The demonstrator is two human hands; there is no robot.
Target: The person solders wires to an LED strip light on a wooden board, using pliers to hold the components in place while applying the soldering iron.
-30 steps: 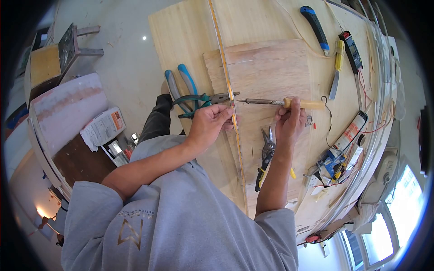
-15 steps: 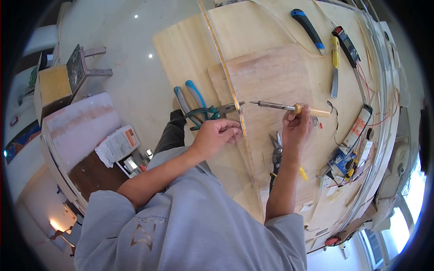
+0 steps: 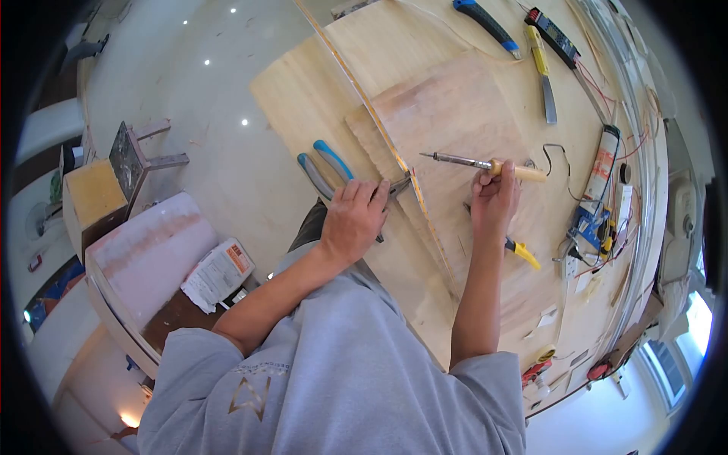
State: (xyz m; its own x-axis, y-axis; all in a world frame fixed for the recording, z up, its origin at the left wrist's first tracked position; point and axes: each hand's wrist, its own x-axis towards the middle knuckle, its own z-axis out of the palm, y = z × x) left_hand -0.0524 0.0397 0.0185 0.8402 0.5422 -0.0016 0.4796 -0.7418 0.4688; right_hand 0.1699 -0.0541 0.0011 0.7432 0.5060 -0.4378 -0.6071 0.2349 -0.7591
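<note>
right hand (image 3: 494,201) clamps soldering iron (image 3: 462,161), tip pointing nine o'clock toward strip (image 3: 364,101); left hand (image 3: 353,218) on pliers (image 3: 332,159), grip unclear.

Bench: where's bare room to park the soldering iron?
Plywood sheet is bare above the soldering iron, between the yellow strip and the yellow-handled knife. Bench left of the strip, above the blue pliers, is bare too. Right edge is crowded: wires, tube.
</note>
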